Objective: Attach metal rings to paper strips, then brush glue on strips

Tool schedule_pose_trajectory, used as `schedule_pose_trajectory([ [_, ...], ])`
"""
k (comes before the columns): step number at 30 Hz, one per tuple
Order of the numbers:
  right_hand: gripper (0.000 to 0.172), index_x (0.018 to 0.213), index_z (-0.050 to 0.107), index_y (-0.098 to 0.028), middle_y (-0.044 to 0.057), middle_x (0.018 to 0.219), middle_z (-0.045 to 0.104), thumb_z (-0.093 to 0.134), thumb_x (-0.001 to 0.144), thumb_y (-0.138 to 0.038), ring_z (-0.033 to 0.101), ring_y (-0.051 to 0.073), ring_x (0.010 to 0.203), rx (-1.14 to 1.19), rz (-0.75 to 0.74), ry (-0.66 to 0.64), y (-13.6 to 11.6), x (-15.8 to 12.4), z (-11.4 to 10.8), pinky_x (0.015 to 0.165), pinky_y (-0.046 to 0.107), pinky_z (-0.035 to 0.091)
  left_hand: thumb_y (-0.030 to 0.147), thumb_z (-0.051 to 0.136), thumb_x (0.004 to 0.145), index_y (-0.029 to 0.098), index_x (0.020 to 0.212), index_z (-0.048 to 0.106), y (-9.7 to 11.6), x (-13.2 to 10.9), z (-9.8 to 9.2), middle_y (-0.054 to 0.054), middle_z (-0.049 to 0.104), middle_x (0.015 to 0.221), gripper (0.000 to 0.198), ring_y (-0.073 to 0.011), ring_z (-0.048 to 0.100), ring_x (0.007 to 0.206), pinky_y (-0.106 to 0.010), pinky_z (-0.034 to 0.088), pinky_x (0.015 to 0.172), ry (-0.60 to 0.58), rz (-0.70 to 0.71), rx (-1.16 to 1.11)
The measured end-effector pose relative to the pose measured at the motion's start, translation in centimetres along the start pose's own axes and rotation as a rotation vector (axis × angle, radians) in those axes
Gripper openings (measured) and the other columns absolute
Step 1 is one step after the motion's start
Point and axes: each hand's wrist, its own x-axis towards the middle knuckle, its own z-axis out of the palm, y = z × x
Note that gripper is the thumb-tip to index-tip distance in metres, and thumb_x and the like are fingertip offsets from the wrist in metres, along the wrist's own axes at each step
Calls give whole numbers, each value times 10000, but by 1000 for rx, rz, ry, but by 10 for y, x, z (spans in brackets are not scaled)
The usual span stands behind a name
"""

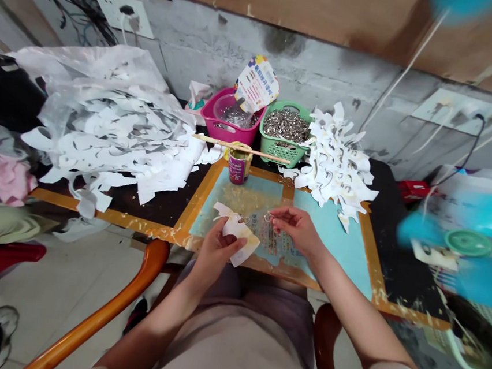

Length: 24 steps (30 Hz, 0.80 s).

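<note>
My left hand (215,248) is closed on a white cut-out piece (245,247) with yellowish stains, and a small metal ring (245,220) lies at its upper edge. Whether the piece is fabric or thin leather I cannot tell. To the right, my right hand (298,229) pinches another small metal ring (268,217) between thumb and fingertips, a short way apart from the piece. Both hands are over the near part of a pale blue sheet (344,246) framed with brown tape. Beyond them stands a purple can (238,173) with a yellow-crusted rim and a wooden stick (262,153) across its top.
Behind the can are a pink basket (216,128) and a green basket (275,149) of metal rings. White cut pieces (114,148) are heaped at left; more white pieces with rings (339,164) pile at right. A wooden chair arm (131,289) is at lower left.
</note>
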Motion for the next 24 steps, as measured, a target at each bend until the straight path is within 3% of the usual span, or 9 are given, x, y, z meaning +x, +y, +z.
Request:
schedule_pose_trajectory([
  [3,264,1039,747,-202,4,742,671,674,842,-361,558,118,593,-240,-81,31,0,5,-11,603,266,476,243,894,630,177,1092,624,1,-4,-2,-7,708,879,538,-134,676,689,-233,562,656,26,-3,-1],
  [7,449,1322,614,-173,79,957,702,557,893,-293,632,187,752,-748,-156,166,2,24,-37,709,322,506,251,879,659,179,1069,615,3,-5,-10,2,690,865,493,-122,661,689,-220,554,646,29,3,-4],
  [10,422,1290,622,-118,174,1170,672,477,926,-274,654,270,940,-1201,-165,265,4,42,-47,822,392,509,256,880,658,176,1069,609,4,-2,-18,9,678,838,499,-114,645,675,-210,539,633,46,8,-36],
  [12,402,1245,644,-132,182,1244,644,429,950,-301,649,293,1004,-1316,-195,303,6,58,-48,854,412,509,256,886,645,170,1099,607,3,2,-21,6,675,827,540,-115,637,672,-219,536,644,58,4,-64],
  [14,386,1192,667,-158,165,1199,665,423,955,-342,656,290,989,-1296,-236,284,10,77,-44,867,420,513,267,887,641,168,1131,603,0,7,-24,-11,684,856,575,-126,641,693,-237,538,666,51,-5,-93],
  [17,386,1176,652,-188,140,1111,694,509,917,-436,664,255,869,-1057,-246,140,20,111,-34,812,414,542,301,878,640,177,1158,595,-15,14,-30,-45,690,946,604,-153,652,735,-273,542,692,29,-8,-115],
  [20,582,1249,554,-229,104,1122,673,719,761,-501,643,205,764,-711,-202,33,33,143,-16,753,396,564,298,841,665,189,1197,596,-35,20,-37,-64,673,990,595,-177,640,770,-299,541,706,46,54,-4],
  [24,434,934,555,-247,-8,751,608,812,665,-469,597,183,660,-521,-156,40,45,169,22,689,354,545,255,746,734,206,1205,629,-44,20,-44,-102,640,1125,488,-247,611,968,-343,542,808,35,157,197],
])
